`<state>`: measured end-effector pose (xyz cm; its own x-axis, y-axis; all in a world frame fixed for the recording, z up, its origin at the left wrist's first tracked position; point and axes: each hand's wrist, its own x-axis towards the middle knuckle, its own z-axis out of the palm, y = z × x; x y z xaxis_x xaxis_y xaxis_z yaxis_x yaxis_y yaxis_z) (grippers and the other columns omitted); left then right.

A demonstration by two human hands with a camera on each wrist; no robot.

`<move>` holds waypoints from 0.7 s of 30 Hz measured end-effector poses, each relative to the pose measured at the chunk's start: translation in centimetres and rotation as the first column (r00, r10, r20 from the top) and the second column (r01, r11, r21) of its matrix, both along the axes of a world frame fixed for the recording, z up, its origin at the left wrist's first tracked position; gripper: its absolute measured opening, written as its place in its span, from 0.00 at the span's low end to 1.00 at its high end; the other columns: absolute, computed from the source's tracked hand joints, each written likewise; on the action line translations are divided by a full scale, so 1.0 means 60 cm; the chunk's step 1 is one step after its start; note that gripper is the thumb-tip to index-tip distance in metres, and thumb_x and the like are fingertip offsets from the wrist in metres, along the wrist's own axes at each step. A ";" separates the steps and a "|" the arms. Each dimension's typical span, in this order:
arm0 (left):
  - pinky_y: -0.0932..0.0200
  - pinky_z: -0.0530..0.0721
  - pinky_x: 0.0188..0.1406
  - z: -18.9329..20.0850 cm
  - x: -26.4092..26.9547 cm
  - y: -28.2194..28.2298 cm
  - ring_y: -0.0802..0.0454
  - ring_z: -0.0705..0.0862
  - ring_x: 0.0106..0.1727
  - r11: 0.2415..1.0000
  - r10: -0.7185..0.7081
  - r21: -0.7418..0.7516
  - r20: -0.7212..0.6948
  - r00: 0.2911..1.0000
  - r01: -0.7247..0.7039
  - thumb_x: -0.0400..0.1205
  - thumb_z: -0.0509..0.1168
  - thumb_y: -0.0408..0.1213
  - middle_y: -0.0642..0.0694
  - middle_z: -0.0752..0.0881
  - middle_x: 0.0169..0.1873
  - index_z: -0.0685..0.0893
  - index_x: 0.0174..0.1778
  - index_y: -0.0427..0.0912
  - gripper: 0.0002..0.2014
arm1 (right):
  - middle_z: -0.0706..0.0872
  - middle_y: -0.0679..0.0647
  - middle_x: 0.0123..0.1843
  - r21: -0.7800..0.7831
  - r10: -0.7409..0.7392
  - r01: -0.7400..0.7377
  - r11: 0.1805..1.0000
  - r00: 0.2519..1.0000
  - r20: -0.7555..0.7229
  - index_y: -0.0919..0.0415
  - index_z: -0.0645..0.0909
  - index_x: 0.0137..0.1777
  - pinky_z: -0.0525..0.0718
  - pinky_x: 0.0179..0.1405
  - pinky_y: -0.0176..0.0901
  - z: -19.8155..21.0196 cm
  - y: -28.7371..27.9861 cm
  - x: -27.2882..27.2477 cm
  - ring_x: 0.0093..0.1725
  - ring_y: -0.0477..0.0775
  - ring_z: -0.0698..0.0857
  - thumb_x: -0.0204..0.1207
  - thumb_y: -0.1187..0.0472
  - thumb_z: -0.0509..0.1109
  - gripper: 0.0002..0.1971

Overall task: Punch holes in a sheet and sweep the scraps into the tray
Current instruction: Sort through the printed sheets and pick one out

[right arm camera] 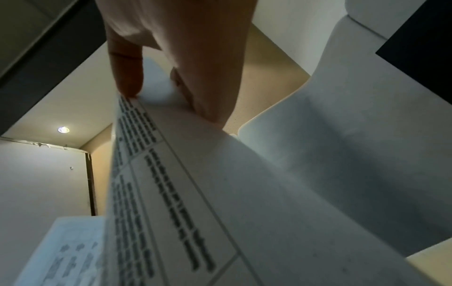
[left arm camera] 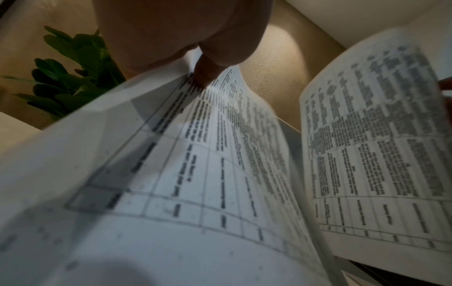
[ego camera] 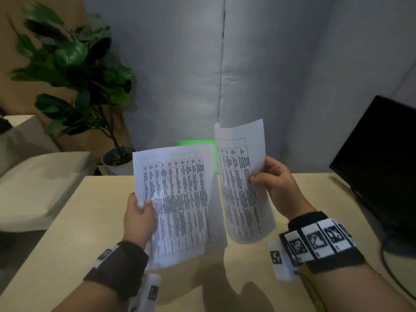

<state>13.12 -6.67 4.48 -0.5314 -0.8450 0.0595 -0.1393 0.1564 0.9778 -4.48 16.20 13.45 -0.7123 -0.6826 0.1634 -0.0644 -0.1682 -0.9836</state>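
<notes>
Two white sheets printed with tables are held up above the table (ego camera: 90, 221). My left hand (ego camera: 138, 212) pinches the left sheet (ego camera: 177, 203) at its left edge, thumb on the printed face. My right hand (ego camera: 276, 183) pinches the right sheet (ego camera: 240, 188) at its right edge, and that sheet curls. In the left wrist view the left sheet (left arm camera: 195, 183) fills the frame with the right sheet (left arm camera: 379, 145) beside it. The right wrist view shows fingers (right arm camera: 127, 77) on the right sheet (right arm camera: 220, 193). A green object (ego camera: 193, 144) peeks out behind the sheets. No punch is visible.
A black monitor (ego camera: 382, 158) stands at the right edge of the table, with a cable (ego camera: 391, 273) trailing from it. A potted plant (ego camera: 74, 70) stands behind the table's far left corner. A pale chair (ego camera: 38, 183) is at the left. Grey padded wall behind.
</notes>
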 end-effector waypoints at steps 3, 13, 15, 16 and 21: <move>0.60 0.79 0.29 0.008 -0.010 0.016 0.52 0.84 0.38 1.000 0.007 -0.003 0.014 1.000 -0.007 0.87 0.54 0.34 0.43 0.84 0.46 0.71 0.57 0.44 0.05 | 0.90 0.61 0.48 -0.063 0.129 -0.127 0.990 0.991 0.023 0.59 0.88 0.46 0.86 0.53 0.58 0.012 0.016 0.001 0.50 0.64 0.88 0.59 0.66 0.71 0.15; 0.48 0.89 0.49 0.053 -0.021 0.077 0.47 0.87 0.54 0.962 -0.230 0.114 -0.144 0.962 0.247 0.84 0.61 0.30 0.47 0.86 0.55 0.73 0.65 0.46 0.15 | 0.74 0.53 0.73 0.124 -0.074 0.071 0.990 0.997 0.020 0.60 0.87 0.56 0.82 0.67 0.57 -0.025 0.004 0.000 0.68 0.57 0.80 0.71 0.68 0.76 0.14; 0.43 0.88 0.51 0.061 -0.023 0.089 0.46 0.88 0.53 0.955 -0.236 0.145 -0.168 0.957 0.261 0.82 0.63 0.32 0.47 0.87 0.54 0.76 0.64 0.51 0.16 | 0.70 0.48 0.76 0.149 -0.127 0.126 0.981 0.992 -0.005 0.52 0.89 0.54 0.81 0.68 0.58 -0.039 0.001 -0.003 0.71 0.53 0.77 0.69 0.61 0.79 0.13; 0.45 0.89 0.49 0.061 -0.025 0.092 0.47 0.89 0.52 0.952 -0.231 0.161 -0.181 0.956 0.261 0.82 0.63 0.33 0.47 0.88 0.53 0.77 0.64 0.51 0.15 | 0.70 0.47 0.77 0.167 -0.154 0.154 0.974 0.988 -0.009 0.50 0.89 0.55 0.81 0.68 0.58 -0.045 -0.001 -0.005 0.72 0.53 0.77 0.67 0.56 0.80 0.15; 0.55 0.86 0.52 0.065 -0.030 0.100 0.56 0.88 0.51 0.940 -0.232 0.203 -0.204 0.951 0.273 0.88 0.47 0.47 0.56 0.90 0.46 0.81 0.53 0.61 0.16 | 0.89 0.59 0.58 0.146 -0.219 0.205 0.968 0.972 0.086 0.60 0.84 0.60 0.87 0.57 0.51 -0.056 -0.006 -0.016 0.58 0.57 0.88 0.76 0.64 0.73 0.13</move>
